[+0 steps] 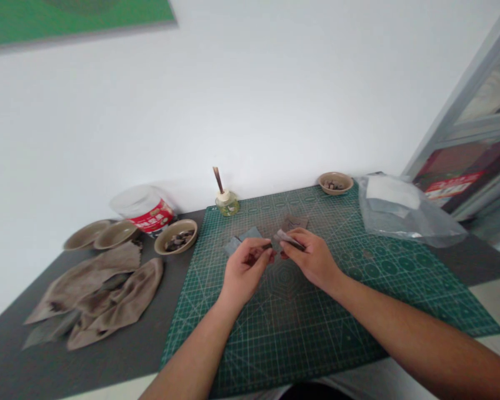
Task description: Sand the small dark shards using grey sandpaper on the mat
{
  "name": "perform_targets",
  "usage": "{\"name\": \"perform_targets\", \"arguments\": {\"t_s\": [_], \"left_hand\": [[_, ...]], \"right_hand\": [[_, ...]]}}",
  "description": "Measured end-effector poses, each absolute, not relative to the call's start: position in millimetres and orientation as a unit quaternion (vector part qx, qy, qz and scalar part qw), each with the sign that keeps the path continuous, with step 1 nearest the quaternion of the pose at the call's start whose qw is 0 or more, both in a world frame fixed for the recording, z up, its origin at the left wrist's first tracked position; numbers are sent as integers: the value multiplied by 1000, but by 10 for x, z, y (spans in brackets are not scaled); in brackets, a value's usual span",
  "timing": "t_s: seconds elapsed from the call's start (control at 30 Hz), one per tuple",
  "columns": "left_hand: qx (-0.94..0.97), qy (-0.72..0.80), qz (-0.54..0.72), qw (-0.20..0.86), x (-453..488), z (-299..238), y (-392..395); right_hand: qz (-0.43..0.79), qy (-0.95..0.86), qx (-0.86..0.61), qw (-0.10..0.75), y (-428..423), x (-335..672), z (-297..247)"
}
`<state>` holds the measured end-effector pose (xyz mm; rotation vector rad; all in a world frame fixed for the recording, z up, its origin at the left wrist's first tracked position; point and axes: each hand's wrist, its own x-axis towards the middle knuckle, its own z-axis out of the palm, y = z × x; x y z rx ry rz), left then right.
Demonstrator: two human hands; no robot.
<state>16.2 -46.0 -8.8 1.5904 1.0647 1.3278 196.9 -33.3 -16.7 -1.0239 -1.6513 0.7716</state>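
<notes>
Over the middle of a green cutting mat (250,344), my left hand (246,264) is closed in a pinch on a small dark piece (267,246), mostly hidden by the fingertips. My right hand (312,258) grips a folded greyish sheet (289,240) that looks like sandpaper, its end close to the left fingertips. Whether the two pieces touch, I cannot tell. Blue-grey sheets (250,233) lie on the mat just beyond the left hand. A brown sheet (295,222) with faint marks on it lies behind the right hand.
Left of the mat are a bowl of dark pieces (176,237), a red-labelled tub (144,208), two more bowls (116,234) and crumpled brown cloths (116,300). A reed diffuser (227,203), another bowl of pieces (335,183) and a clear plastic bag (408,214) stand toward the back.
</notes>
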Motion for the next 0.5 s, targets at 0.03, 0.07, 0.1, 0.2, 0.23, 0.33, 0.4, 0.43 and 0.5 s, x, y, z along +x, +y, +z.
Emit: {"name": "perform_targets", "arguments": {"t_s": [0.03,0.07,0.1,0.2,0.23,0.33,0.4,0.43,0.5], "left_hand": [[619,418,527,406,164,-83,-458],[608,413,532,420,164,-81,-455],[598,407,534,437,164,-81,-452],[599,411,505,466,156,-88,-446],[613,427,488,452,152,-90,-444],[659,478,450,368,138,-94,-439],[675,497,435,328,131,-97,-437],[678,504,430,318,129,-100,-436],[674,517,428,308,130,-106,-436]], "right_hand": [[313,-683,-423,507,-334,1972,-161],[305,-683,-423,512,-338,1974,-151],[297,-683,-422,516,-343,1976,-139],[262,-691,-415,530,-377,1975,-103],[249,-699,-406,533,-394,1969,-97],[211,-739,-362,528,-445,1934,-116],[192,-770,-327,513,-466,1905,-157],[186,-784,-314,503,-469,1894,-179],[178,-794,-311,491,-466,1883,-213]]}}
